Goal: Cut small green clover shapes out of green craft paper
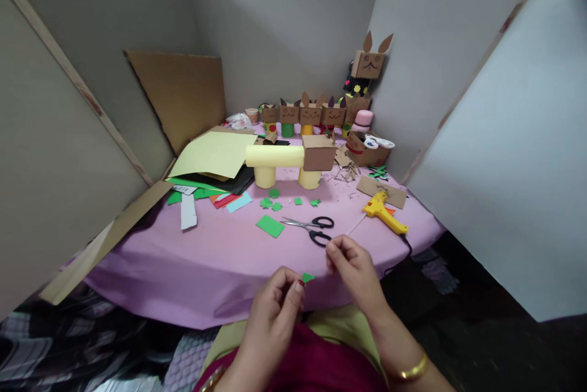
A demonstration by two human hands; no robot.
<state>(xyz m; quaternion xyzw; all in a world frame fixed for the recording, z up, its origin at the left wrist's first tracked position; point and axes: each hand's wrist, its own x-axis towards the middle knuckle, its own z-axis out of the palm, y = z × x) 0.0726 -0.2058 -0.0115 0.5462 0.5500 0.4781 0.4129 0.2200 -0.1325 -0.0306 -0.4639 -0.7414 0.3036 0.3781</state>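
Observation:
My left hand (275, 306) is low at the table's near edge, fingers pinched on a small green paper piece (307, 277). Just to its right, my right hand (351, 266) has its fingertips pinched together; what they hold, if anything, is too small to make out. Black-handled scissors (312, 228) lie on the pink tablecloth (206, 257) just beyond my hands. A green paper rectangle (270, 225) and small green cut-outs (271, 199) lie further out. A yellow paper-tube animal with a cardboard box head (288, 162) stands mid-table.
A yellow glue gun (383, 211) lies at the right with its cord over the edge. Coloured paper sheets (211, 166) are stacked at the left. Several small cardboard figures (312, 114) line the back, a taller one (367, 65) behind. Grey partition walls enclose the table.

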